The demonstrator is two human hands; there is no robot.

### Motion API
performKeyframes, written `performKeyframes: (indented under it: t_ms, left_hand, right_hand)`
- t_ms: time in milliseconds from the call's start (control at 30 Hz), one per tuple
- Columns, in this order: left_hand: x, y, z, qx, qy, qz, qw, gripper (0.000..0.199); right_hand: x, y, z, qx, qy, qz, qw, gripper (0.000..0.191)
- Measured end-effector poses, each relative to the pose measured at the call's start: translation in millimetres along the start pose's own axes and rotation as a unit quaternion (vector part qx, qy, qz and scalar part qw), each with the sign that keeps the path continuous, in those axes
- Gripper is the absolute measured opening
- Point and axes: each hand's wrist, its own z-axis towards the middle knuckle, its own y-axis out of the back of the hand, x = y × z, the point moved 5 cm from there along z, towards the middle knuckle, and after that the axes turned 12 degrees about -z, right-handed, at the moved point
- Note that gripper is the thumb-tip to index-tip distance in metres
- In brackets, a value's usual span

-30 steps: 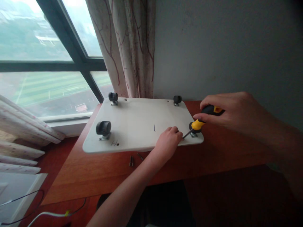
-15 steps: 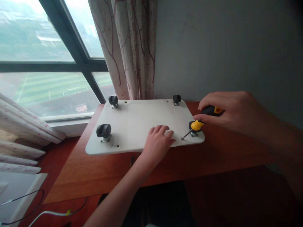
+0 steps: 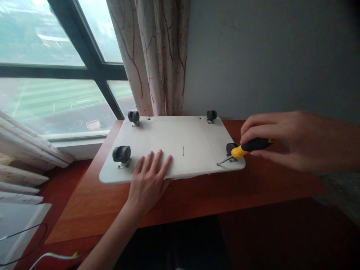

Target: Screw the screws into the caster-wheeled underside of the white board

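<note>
**Flat left palm, leaning screwdriver: the angle needs care**

At the left, the near-left wheel [image 3: 122, 153] and the far-left wheel [image 3: 133, 117] stand up from the white board [image 3: 168, 135], which lies on the wooden table [image 3: 70, 210]. The left hand [image 3: 146, 183] grips nothing: its fingers are spread apart on the board's near edge, just beside the near-left wheel. That spread seems good for steadying; firm, even pressure through the fingers should stop the board from sliding or twisting.

Right of centre, the tip of the screwdriver [image 3: 239, 151] meets the board near its near edge, just left of the near-right wheel [image 3: 231, 147]. Whether it sits on a screw head or in a hole is too small to tell. The shank leans well over to the right, so the tip could slip or chew the metal; a more upright handle, in line with the fastener, would bite better.

At the far right, the right hand [image 3: 298, 138] has its fingers and thumb closed around the handle. Steady downward pressure with slow turns, clear of the wheel, should serve best.
</note>
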Motion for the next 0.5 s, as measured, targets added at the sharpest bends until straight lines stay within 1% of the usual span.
performKeyframes:
  t_ms: [100, 233, 333, 500]
  left_hand:
    - [2.7, -3.3, -2.7, -0.01, -0.007, 0.008, 1.0, 0.061]
    - [4.5, -6.5, -4.5, -0.02, -0.015, 0.012, 1.0, 0.062]
    - [4.6, -8.4, -4.1, -0.029, -0.021, 0.013, 0.999, 0.062]
    - [4.5, -8.3, -5.6, -0.043, -0.025, 0.016, 0.999, 0.062]
  right_hand:
    - [0.3, -1.2, 4.9, 0.049, 0.029, -0.002, 0.998, 0.021]
    - [-5.4, -2.8, 8.8, 0.044, 0.036, -0.017, 0.998, 0.025]
    - [-3.8, -5.6, 6.5, 0.044, 0.046, -0.018, 0.998, 0.027]
    - [-1.2, -9.1, 3.2, 0.036, 0.028, -0.043, 0.998, 0.025]
